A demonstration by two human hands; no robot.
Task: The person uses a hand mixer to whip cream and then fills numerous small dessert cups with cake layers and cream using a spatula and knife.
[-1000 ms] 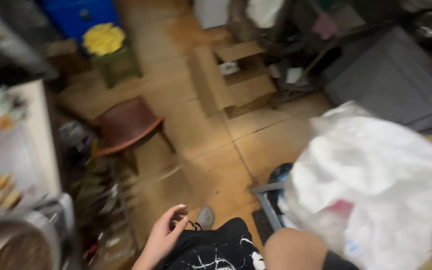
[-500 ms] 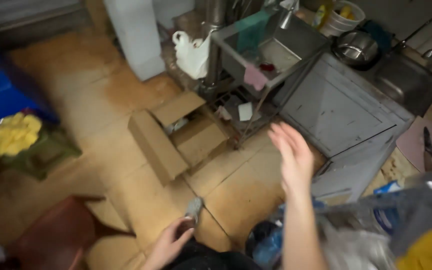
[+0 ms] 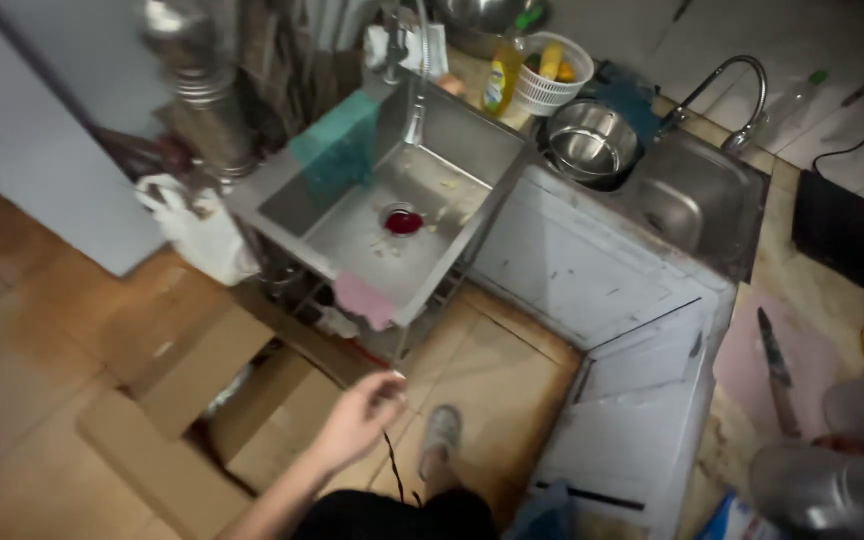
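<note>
Only one hand shows here, the person's left hand [image 3: 360,412], low and a bit left of centre in the frame, reaching forward over the orange-brown tiled floor [image 3: 42,340]. The fingers are loosely curled, roughly half open, and honestly it's too blurry to tell whether they pinch anything; a thin dark cord [image 3: 393,465] hangs just below the hand, though whether it's actually held is unclear. The right hand isn't in the shot at all. Just right of the hand, near the bottom, sits the person's grey shoe [image 3: 441,436] on the tiles. Left of the hand is an open brown cardboard box [image 3: 192,400], flaps spread out, taking up the lower left. Straight above the hand, in the centre, is a square stainless steel sink basin [image 3: 372,215] on a metal frame, with a small red drain plug [image 3: 403,222] in the bottom, a pink cloth [image 3: 365,300] draped over its near rim and a teal cloth [image 3: 334,150] over the far left rim. A white plastic bag [image 3: 197,230] hangs beside the sink's left corner. Upper right there's a shiny steel bowl [image 3: 592,140], a white basket [image 3: 549,75] with a yellow dish soap bottle [image 3: 497,80] next to it, and a second sink with a curved tap [image 3: 727,90]. At far right a kitchen knife [image 3: 777,370] lies on a pinkish board [image 3: 822,360].
</note>
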